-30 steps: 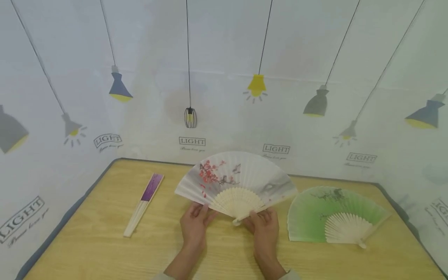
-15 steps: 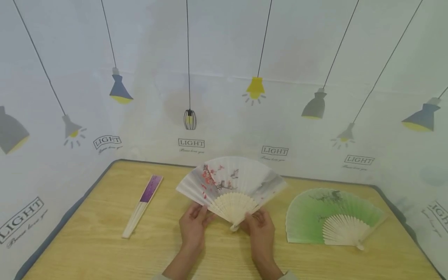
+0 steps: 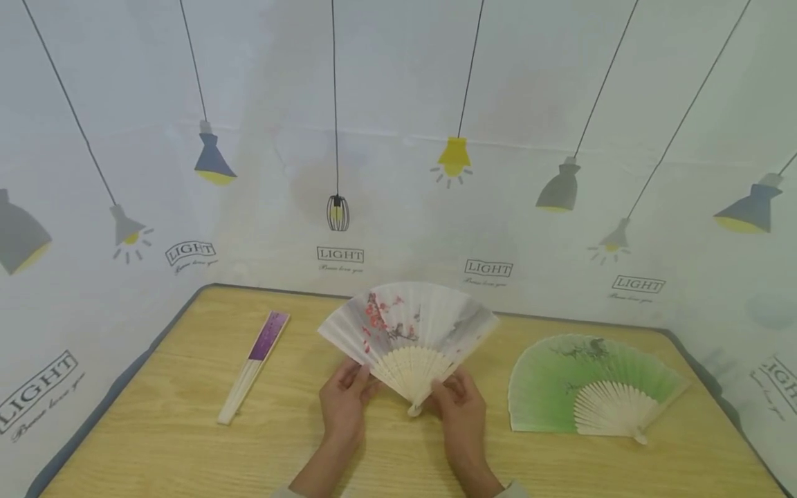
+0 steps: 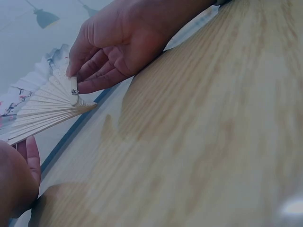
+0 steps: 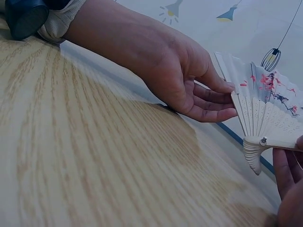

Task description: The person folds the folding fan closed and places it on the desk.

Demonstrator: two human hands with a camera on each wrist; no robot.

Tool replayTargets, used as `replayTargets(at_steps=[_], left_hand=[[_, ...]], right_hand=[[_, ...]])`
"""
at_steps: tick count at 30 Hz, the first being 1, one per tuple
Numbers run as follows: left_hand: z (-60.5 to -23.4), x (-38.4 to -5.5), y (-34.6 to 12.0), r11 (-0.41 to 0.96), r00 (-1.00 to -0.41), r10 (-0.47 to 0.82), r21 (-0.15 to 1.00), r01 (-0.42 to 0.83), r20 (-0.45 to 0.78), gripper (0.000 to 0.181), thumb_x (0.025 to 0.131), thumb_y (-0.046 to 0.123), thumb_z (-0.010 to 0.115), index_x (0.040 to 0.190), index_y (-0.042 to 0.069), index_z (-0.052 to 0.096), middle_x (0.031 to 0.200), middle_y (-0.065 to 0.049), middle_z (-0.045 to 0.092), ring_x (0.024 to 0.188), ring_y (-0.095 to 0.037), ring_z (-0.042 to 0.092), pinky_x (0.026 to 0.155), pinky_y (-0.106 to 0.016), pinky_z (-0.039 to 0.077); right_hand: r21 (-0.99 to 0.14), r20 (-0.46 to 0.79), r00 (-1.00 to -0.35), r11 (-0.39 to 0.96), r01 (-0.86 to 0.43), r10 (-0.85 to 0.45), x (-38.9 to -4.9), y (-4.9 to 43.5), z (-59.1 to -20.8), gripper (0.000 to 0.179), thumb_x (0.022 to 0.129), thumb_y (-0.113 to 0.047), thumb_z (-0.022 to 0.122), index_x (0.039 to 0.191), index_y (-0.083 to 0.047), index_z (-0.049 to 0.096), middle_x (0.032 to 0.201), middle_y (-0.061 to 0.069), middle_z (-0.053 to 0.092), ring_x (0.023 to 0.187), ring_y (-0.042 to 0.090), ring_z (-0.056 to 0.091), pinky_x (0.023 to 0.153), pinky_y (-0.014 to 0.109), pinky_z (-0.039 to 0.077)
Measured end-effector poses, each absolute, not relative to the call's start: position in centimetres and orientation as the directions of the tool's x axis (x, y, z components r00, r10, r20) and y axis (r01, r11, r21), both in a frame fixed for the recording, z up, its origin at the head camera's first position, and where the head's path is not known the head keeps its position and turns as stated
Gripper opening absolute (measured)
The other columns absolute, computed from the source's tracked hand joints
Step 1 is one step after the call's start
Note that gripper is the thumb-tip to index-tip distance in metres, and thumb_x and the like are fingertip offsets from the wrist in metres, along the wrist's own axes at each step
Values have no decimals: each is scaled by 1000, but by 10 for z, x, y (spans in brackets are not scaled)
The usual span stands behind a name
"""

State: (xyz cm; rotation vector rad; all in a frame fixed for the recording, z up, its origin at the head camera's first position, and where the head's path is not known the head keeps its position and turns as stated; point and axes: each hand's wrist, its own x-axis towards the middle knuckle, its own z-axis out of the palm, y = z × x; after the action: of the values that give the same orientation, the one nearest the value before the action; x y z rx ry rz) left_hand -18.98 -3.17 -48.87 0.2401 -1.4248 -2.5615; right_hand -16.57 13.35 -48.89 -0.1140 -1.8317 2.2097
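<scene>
A half-spread white folding fan (image 3: 407, 332), painted with red blossoms and grey hills, is held above the wooden table, its pivot end towards the person. My left hand (image 3: 342, 404) pinches the fan's left outer rib between thumb and fingers. The right outer rib is pinched by my right hand (image 3: 459, 408). In the left wrist view the right hand (image 4: 125, 45) grips beside the pivot, and the left hand (image 4: 19, 177) is partly cropped. In the right wrist view the left hand (image 5: 182, 78) holds the guard rib; only part of the right hand (image 5: 289, 189) shows.
A closed purple folding fan (image 3: 255, 366) lies on the table (image 3: 168, 443) to the left. Lying spread at the right is a green folding fan (image 3: 598, 387). Behind the table hangs a white backdrop (image 3: 398, 83) printed with lamps.
The white fan has narrowed, its right edge drawn leftward as my right hand shifted slightly left. The left hand has stayed about where it was. The other two fans have not visibly moved.
</scene>
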Motion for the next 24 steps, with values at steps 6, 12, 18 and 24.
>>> replayTargets(at_steps=[6, 12, 18, 24], left_hand=[[-489, -189, -33, -513, -972, -232, 853, 97, -30, 29, 93, 2, 59, 121, -7, 58, 102, -14, 65, 85, -20, 66, 79, -38, 58], [-489, -187, -33, -517, -976, -215, 852, 87, -30, 29, 93, 2, 60, 120, -7, 58, 102, -13, 65, 85, -19, 65, 80, -38, 58], [-488, -188, -32, -508, -975, -220, 857, 91, -27, 30, 93, 3, 61, 120, -10, 58, 97, -13, 66, 82, -18, 65, 76, -35, 59], [-487, -188, -32, -503, -974, -224, 860, 82, -38, 29, 92, 3, 61, 119, -9, 59, 95, -11, 65, 81, -18, 64, 74, -32, 59]], right_hand=[[-977, 109, -966, -151, -147, 237, -166, 133, -491, 39, 90, -5, 66, 127, -6, 56, 104, 19, 64, 89, 22, 65, 77, 36, 59], [-979, 115, -968, -138, -148, 225, -166, 132, -492, 36, 90, -4, 66, 124, -4, 58, 101, 20, 64, 87, 22, 65, 74, 36, 59], [-977, 119, -973, -149, -150, 199, -166, 130, -492, 37, 89, -2, 66, 125, -4, 57, 100, 20, 63, 88, 23, 65, 74, 38, 59], [-978, 141, -976, -130, -163, 166, -166, 130, -493, 41, 89, -3, 65, 129, -2, 54, 102, 20, 64, 89, 22, 65, 74, 37, 59]])
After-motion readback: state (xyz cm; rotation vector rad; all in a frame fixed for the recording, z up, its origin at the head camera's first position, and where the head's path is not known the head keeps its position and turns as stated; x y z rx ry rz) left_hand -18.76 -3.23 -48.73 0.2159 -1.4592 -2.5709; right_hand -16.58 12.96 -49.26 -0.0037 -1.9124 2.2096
